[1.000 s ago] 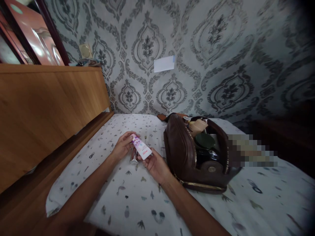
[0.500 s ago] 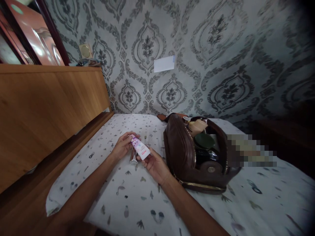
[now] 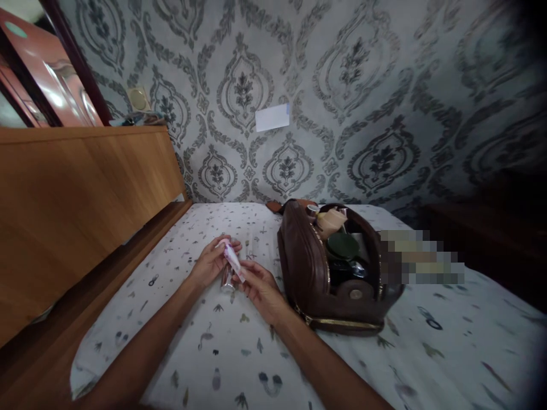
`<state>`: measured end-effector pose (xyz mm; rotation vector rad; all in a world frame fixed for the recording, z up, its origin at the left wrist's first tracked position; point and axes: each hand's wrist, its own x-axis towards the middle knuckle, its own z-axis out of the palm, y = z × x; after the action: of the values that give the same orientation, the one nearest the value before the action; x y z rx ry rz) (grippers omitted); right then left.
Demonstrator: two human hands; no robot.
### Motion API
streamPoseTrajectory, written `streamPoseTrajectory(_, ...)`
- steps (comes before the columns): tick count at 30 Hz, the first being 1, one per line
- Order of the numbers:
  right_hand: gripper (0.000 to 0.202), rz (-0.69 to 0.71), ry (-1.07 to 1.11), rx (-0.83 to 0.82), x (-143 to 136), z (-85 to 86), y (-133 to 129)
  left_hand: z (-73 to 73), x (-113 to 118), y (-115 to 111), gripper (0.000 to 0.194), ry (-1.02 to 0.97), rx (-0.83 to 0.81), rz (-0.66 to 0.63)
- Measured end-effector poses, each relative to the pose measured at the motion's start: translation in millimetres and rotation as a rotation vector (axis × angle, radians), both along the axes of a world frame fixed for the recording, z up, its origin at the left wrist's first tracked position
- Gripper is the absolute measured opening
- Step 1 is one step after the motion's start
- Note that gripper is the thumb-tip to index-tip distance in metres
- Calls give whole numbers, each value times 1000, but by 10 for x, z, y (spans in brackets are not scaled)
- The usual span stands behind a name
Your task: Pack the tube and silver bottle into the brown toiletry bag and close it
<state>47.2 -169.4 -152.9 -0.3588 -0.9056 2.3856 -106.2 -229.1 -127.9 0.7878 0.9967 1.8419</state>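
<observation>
Between my two hands is a small white squeeze tube point(image 3: 233, 261) with pink and purple print, turned so that its narrow side shows. The fingers of my left hand point(image 3: 211, 261) are closed round its pink cap end. My right hand point(image 3: 261, 287) pinches the flat lower end. Just beneath the tube, a shiny silvery cylinder point(image 3: 228, 281) lies on the patterned sheet, partly hidden by the tube and fingers. To the right of my hands stands a brown leather bag point(image 3: 304, 256), unzipped, with a round green lid point(image 3: 343, 245) and a beige item point(image 3: 331, 222) inside.
The bed sheet point(image 3: 239, 364) is white with small printed motifs. A wooden panel point(image 3: 85, 199) borders the bed on the left. Behind is a patterned wall point(image 3: 294, 68) bearing a white paper point(image 3: 272, 117). A blurred-out patch point(image 3: 419, 256) lies right of the bag.
The tube has been rotated in my fingers, from its printed face showing to its narrow side. Both hands still hold it. The view has shifted slightly to the right.
</observation>
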Motion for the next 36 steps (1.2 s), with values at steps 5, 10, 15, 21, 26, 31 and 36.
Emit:
streamPoseTrajectory(5, 37, -81, -7, 115, -30, -33, -14, 17, 65, 8, 42, -3, -49, -13)
streamPoseTrajectory(10, 37, -165, -18, 214, -42, -52, -29, 52, 135, 8, 44, 27, -113, 16)
streamPoseTrajectory(15, 39, -216, -74, 314, -54, -102, -35, 170, 195, -19, 46, 104, -176, 14)
streamPoseTrajectory(21, 40, -319, -70, 389, -62, -131, -29, 339, 144, -30, 45, 323, -291, -14)
streamPoseTrajectory(26, 39, -374, -81, 398, -46, -84, -46, 497, 100, 10, 46, 507, -359, -1)
streamPoseTrajectory(31, 59, -291, -97, 237, -85, -130, -15, 807, 99, 94, 46, 650, -394, 1)
streamPoseTrajectory(36, 70, -231, -83, 156, -105, -149, -2, 1175, 174, 272, 51, 656, -357, 119)
